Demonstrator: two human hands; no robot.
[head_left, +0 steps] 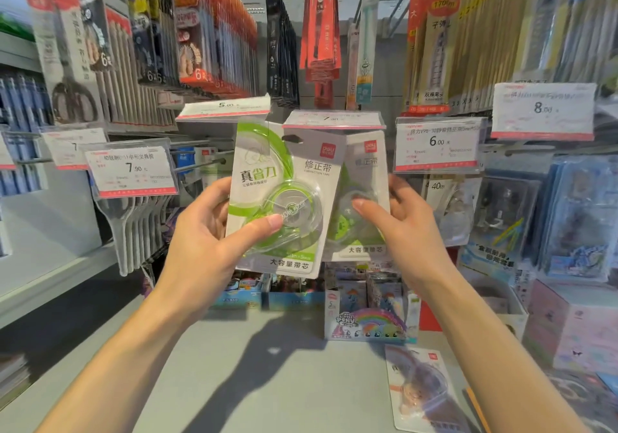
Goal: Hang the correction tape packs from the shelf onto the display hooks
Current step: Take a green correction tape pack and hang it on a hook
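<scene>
My left hand grips a green correction tape pack by its lower left side, thumb across the clear blister. The pack's hang hole sits just under the 7.00 price tag that fronts a display hook. Behind it hangs a second green pack, and my right hand holds that one by its right edge with the thumb on its front. An orange correction tape pack lies flat on the grey shelf at the lower right.
Price tags on hooks flank the green packs: 7.90 to the left, 6.00 and 8.00 to the right. Pen and scissor packs hang above. A rainbow pony display box and other boxes stand on the shelf below.
</scene>
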